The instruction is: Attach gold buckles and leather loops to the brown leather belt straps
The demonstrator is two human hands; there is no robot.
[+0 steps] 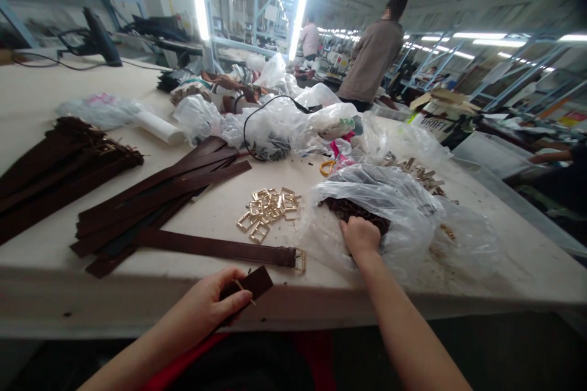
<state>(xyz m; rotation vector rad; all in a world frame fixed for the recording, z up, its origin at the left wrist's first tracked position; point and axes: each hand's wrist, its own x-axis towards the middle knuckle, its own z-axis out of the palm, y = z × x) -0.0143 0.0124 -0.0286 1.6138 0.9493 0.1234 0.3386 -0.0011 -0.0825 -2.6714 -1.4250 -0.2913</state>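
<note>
My left hand (pixel 215 302) is closed round the end of a dark brown leather strap (pixel 254 282) at the table's near edge, with a thin gold pin against my fingers. My right hand (pixel 361 236) reaches into a clear plastic bag (pixel 394 208) holding small dark brown pieces (pixel 342 208); its fingers are hidden inside. A brown belt with a gold buckle (pixel 299 260) lies flat in front of me. A pile of gold buckles (pixel 268 211) sits just beyond it.
Brown strap stacks (pixel 151 195) and darker belts (pixel 55 165) lie at the left. Plastic bags (pixel 275 122), a black cable and a white roll (pixel 158 127) crowd the table's middle. More metal parts (pixel 422 174) lie right. A person (pixel 373 55) stands beyond the table; a cardboard box (pixel 438 113) sits right.
</note>
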